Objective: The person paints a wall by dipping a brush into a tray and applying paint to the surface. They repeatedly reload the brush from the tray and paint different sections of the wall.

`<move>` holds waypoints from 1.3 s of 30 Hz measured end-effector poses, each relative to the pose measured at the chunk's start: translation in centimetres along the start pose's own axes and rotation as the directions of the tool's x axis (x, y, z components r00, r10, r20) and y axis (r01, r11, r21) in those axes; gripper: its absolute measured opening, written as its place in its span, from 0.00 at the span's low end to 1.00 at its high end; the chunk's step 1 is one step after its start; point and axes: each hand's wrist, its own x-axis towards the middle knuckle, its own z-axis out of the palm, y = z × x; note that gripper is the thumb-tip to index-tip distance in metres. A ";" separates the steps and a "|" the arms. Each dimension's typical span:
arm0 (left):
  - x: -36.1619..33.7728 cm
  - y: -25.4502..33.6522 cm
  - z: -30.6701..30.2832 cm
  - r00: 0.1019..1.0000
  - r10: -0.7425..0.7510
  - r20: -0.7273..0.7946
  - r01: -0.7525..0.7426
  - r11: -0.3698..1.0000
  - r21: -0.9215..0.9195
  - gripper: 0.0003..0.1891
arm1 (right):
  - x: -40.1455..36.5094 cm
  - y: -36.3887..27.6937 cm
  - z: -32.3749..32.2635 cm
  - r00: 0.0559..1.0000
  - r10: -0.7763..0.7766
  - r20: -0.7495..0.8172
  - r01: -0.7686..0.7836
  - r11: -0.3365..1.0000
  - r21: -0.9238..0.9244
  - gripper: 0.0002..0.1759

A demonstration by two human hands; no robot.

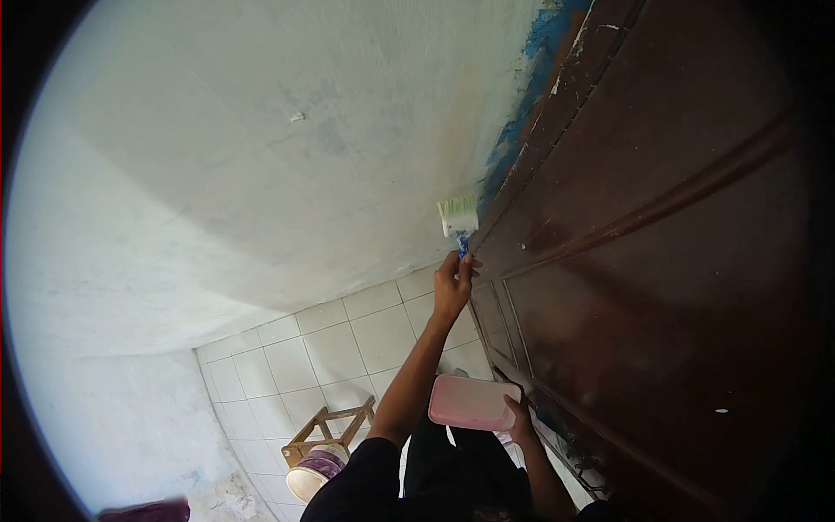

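Note:
My left hand is closed around the blue handle of a paintbrush, which points up with its pale bristles at the wall, close to the door frame. Lower down, my right hand grips the right end of a pink rectangular container, thumb over the rim and the other fingers mostly hidden. Whitish, smooth contents fill the container. Along the wall's right edge runs a strip of blue paint.
The brown wooden door fills the right side. A wooden stool and a bucket with purple stains stand on the white tiled floor at lower left. Something dark purple lies at the bottom left.

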 end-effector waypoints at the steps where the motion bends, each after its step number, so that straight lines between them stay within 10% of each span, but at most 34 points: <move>1: 0.6 -1.1 0.1 0.998 -0.050 -0.021 0.050 0.999 -0.003 0.16 | -0.1 -0.2 0.1 1.000 -0.008 -0.011 0.008 0.999 -0.032 0.30; 6: 0.9 -12.1 -1.1 0.881 -0.473 -0.003 0.468 0.871 0.153 0.16 | 0.0 -0.4 0.2 1.000 -0.003 0.017 0.003 1.000 -0.021 0.30; 9: -0.5 -12.1 -1.7 0.780 -0.625 -0.037 0.622 0.780 -0.070 0.17 | -0.3 -0.1 -0.1 0.994 -0.103 0.034 0.108 0.977 -0.185 0.30; 21: -1.0 12.5 -3.4 0.990 0.009 -0.144 -0.040 0.977 -0.211 0.18 | 0.1 -0.4 0.6 0.993 -0.090 0.070 0.098 0.988 -0.121 0.29; 29: 0.2 -5.6 -4.6 0.980 -0.101 -0.169 0.093 0.994 -0.053 0.19 | 0.6 0.9 -0.4 0.996 -0.002 0.092 0.011 0.996 -0.093 0.30; 33: -1.7 -14.6 -3.9 0.900 -0.413 -0.139 0.405 0.910 -0.086 0.19 | 0.8 0.4 -0.7 0.996 0.007 0.088 0.002 0.996 -0.093 0.30; 37: -1.7 -16.6 -3.6 0.705 -0.708 -0.040 0.707 0.706 -0.030 0.20 | 0.7 1.2 -1.9 0.998 0.000 0.061 0.007 0.993 -0.121 0.31; 39: -1.4 -16.2 -2.9 0.745 -0.667 -0.015 0.666 0.744 -0.058 0.20 | 0.6 1.0 -1.6 0.998 -0.001 0.064 0.010 0.991 -0.134 0.32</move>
